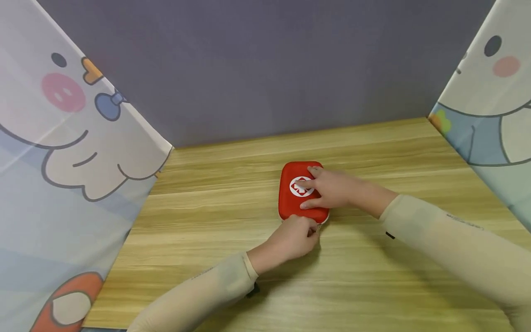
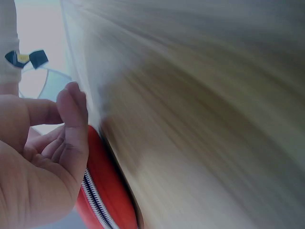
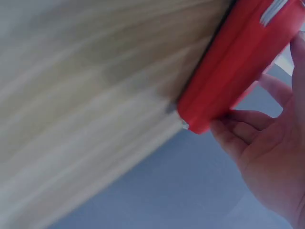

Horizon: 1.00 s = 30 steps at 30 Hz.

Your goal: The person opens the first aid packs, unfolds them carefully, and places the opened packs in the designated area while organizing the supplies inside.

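A red zippered first-aid case [image 1: 290, 203] with a white round emblem on its lid lies flat on the wooden table. My right hand [image 1: 333, 188] rests on the lid from the right, its fingers spread over the emblem and the far edge. At the case's near edge my left hand [image 1: 295, 237] has thumb and forefinger pinched together at the zipper pull, which those fingers mostly hide. Silver zipper teeth [image 2: 97, 202] run along the case's side below the left hand in the left wrist view. The right wrist view shows the case's red side [image 3: 228, 62] beside the curved fingertips.
The wood-grain table [image 1: 207, 198] extends around the case on all sides. A grey cloth wall [image 1: 269, 69] stands behind it. Cartoon-printed curtains hang at the left [image 1: 45, 152] and the right [image 1: 510, 115].
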{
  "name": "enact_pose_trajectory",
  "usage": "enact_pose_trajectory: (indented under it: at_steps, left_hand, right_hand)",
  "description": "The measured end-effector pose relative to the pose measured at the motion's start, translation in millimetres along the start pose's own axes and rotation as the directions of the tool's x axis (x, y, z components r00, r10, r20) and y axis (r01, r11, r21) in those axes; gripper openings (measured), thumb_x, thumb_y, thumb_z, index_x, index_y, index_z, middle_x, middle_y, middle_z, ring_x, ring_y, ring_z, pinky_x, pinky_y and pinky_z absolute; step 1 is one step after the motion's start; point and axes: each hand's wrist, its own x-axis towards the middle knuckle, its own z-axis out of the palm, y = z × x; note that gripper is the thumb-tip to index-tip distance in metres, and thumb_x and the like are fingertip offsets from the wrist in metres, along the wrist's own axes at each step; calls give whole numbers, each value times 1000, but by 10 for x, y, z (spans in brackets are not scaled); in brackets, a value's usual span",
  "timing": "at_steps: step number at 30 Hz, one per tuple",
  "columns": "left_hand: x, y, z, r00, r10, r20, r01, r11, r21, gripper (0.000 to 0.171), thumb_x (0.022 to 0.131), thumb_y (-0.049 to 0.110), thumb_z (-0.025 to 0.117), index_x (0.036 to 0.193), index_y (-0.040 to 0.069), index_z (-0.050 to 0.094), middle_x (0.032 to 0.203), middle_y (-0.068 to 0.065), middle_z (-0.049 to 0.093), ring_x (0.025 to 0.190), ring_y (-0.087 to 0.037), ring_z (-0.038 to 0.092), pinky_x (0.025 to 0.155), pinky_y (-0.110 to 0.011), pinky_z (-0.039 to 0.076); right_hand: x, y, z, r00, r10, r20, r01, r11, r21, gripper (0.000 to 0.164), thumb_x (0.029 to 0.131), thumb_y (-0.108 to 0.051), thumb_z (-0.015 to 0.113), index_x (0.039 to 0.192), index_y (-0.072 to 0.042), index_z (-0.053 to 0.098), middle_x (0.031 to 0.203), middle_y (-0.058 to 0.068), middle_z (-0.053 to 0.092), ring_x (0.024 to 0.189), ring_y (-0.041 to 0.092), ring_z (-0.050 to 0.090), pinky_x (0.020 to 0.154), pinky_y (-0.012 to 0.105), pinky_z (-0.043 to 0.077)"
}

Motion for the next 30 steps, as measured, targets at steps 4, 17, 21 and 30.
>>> enact_pose_trajectory:
  at_steps: [4, 17, 21, 30]
  left_hand:
    - [-148, -175, -114, 999, -38, 5, 38, 999, 0, 29, 99, 10, 63, 71, 19, 63, 54, 14, 39, 53, -1, 36, 53, -17, 32]
    - [-376, -635, -403, 989, -135, -66, 136, 991, 11, 21, 98, 3, 64, 78, 8, 69, 63, 8, 42, 60, -8, 39, 57, -21, 34]
    - [-371, -665, -414, 994, -91, -64, 91, 996, 4, 33, 97, 0, 61, 67, 13, 54, 59, 9, 38, 57, -7, 39, 56, -20, 32]
    - [-372, -626, -429, 996, -80, 44, 84, 992, -97, 38, 102, 1, 59, 68, 17, 50, 62, 9, 54, 54, -1, 61, 53, -18, 39]
  right_hand:
    - [-78, 47, -62, 1000, -1, 3, 2, 994, -105, 73, 94, -66, 70, 153, -24, 61, 159, 29, 48, 146, 49, 49, 119, 64, 41]
    - [-118, 224, 22, 997, -70, -37, 69, 997, -23, 61, 88, -67, 77, 115, -15, 61, 160, 22, 49, 142, 46, 53, 118, 57, 44]
    - [-104, 185, 13, 997, -50, -63, 50, 999, -4, 63, 87, -65, 80, 118, -13, 61, 148, 21, 58, 127, 40, 62, 107, 51, 53]
    - [-68, 78, 38, 995, -32, -90, 23, 995, -95, 80, 90, -65, 75, 141, -5, 63, 148, 30, 59, 138, 47, 58, 111, 62, 49]
